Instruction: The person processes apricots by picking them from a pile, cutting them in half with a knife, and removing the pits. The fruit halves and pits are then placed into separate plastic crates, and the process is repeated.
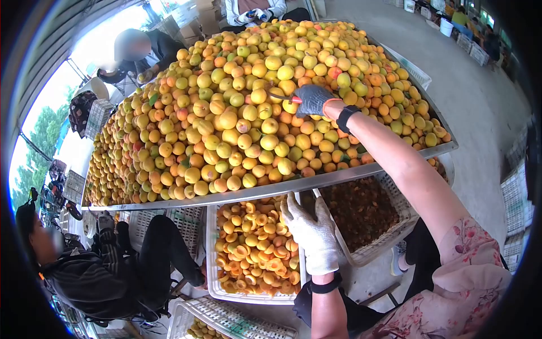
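My right hand [316,101], in a grey glove, is closed around a small red-handled knife [296,99] with a curved blade. The knife reaches over a large heap of yellow-orange apricots [228,120], its blade close above the fruit. My left hand [314,233], in a white glove, has its fingers spread and nothing in it. It hovers below the table's metal edge [259,192], over the side of a white crate [254,298] of halved apricots [259,243]. Right of it stands another crate [361,261] with dark brown pits [361,212].
A person [107,271] in dark clothes sits at the left, and others [149,53] sit across the heap. In front, another crate [237,319] holds apricots. More white crates [515,198] are stacked at the right.
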`<state>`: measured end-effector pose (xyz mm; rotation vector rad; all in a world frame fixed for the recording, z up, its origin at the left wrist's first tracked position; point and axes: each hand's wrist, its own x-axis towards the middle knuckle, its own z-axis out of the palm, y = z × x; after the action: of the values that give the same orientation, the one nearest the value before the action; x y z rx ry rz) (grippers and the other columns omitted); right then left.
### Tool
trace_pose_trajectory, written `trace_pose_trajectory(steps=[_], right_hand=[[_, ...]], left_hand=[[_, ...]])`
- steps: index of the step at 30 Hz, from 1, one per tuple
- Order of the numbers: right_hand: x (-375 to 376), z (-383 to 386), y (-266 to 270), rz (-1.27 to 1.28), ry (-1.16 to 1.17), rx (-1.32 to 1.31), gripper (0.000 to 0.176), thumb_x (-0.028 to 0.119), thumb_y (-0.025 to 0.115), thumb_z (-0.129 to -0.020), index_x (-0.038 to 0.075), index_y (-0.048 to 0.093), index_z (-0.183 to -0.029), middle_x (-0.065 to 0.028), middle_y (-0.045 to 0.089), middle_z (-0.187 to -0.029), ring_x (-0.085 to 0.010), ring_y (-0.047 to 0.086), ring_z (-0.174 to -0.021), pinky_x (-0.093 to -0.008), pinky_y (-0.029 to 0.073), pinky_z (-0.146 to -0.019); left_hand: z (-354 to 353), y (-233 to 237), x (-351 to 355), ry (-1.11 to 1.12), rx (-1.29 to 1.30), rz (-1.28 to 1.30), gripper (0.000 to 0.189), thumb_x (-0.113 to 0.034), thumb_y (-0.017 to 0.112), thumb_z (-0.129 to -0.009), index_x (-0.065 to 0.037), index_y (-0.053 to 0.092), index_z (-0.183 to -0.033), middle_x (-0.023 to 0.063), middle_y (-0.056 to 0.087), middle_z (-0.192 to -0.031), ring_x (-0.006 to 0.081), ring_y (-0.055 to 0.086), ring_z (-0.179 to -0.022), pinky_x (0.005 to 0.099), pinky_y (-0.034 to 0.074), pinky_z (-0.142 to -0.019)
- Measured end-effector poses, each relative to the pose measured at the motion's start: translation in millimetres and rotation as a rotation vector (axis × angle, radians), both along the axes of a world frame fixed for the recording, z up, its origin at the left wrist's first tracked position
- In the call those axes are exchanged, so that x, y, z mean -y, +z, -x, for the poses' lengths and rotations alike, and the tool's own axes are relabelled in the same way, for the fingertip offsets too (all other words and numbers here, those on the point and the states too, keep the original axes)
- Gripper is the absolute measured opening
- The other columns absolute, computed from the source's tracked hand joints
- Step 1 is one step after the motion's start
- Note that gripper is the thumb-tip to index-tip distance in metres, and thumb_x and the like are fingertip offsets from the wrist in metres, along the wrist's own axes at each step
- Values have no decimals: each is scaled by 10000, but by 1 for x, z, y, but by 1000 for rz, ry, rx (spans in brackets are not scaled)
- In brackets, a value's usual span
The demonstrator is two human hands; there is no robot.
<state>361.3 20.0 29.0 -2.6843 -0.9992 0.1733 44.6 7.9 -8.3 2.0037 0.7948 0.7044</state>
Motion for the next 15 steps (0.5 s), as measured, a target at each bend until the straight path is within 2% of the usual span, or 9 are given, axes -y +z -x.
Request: trace_pose_trajectory(steps=[3,4,5,9,11,13,15], right_hand=[[1,4,-8,-118,36,51,468,294,783,-630,42,616,-988,-182,609,-997,-359,607,-914,-456,477,-774],[-1,2,-11,-149,4,69,474,279,780,-614,21,644,-988,-178,649,-924,-341,643,-856,-450,516,-747],[-4,1,-10,-153,10,66,474,279,780,-614,21,644,-988,-178,649,-924,-341,643,-856,-450,516,-747],[-14,-8,1,25,-26,25,474,288,794,-605,16,652,-966,-185,649,-923,-329,647,-838,-432,523,-742],[-13,-8,3,74,5,-6,476,306,798,-583,29,623,-928,-172,589,-977,-359,596,-904,-445,475,-773],[-6,-4,0,-17,55,60,483,287,802,-571,17,615,-926,-172,581,-999,-357,590,-919,-437,469,-795],[-4,-1,-2,-47,45,21,496,279,803,-574,31,605,-955,-176,578,-984,-359,588,-913,-446,467,-782]], left_hand=[[-5,-6,-2,3,-32,30,613,-217,650,-836,-32,382,-1356,329,374,-1343,471,370,-1255,508,357,-1019],[-5,-7,-3,7,-26,17,622,-236,653,-834,-41,380,-1359,333,378,-1342,471,372,-1256,510,367,-1012],[-5,-2,-1,34,-36,-55,538,-185,649,-850,34,424,-1287,271,421,-1318,424,436,-1214,441,386,-1004],[-7,-7,-4,18,-35,-48,531,-175,647,-852,24,422,-1289,264,430,-1307,420,436,-1212,441,385,-1003],[-7,-11,-6,18,-27,-41,528,-170,645,-853,21,421,-1291,262,434,-1301,418,436,-1211,440,384,-1004],[-10,-12,-9,20,-18,-36,527,-163,644,-853,18,418,-1294,259,439,-1292,416,439,-1206,434,386,-1002],[-13,-12,-12,16,1,1,527,-160,645,-853,18,418,-1294,255,440,-1293,411,440,-1207,429,386,-1003]])
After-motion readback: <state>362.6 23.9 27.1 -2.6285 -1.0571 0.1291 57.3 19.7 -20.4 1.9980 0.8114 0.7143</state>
